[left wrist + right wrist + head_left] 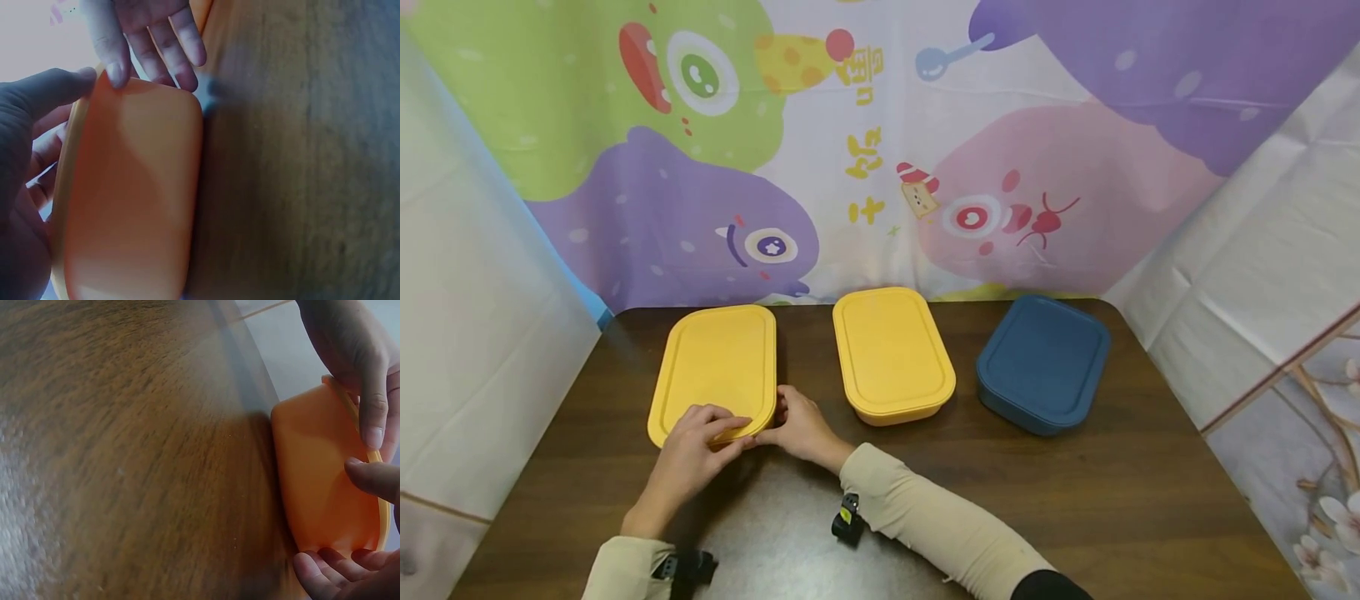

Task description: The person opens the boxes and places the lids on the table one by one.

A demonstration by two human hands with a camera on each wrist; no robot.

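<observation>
A yellow lidded food box (718,354) sits at the left of the table. At its front edge my left hand (688,454) pinches the lid's rim, fingers on top and thumb below. My right hand (805,429) holds the front right corner of the box, its thumb at the front wall and its fingers along the right side. In the left wrist view the front wall (134,187) shows orange under the lid rim (67,181). The right wrist view shows the lid (382,519) on the box, with both thumbs close together near the rim. What is inside is hidden.
A second yellow lidded box (895,350) stands at the middle of the dark wooden table (985,492). To its right is a dark blue lidded box (1045,358). A printed cartoon curtain (850,167) hangs behind the table's back edge.
</observation>
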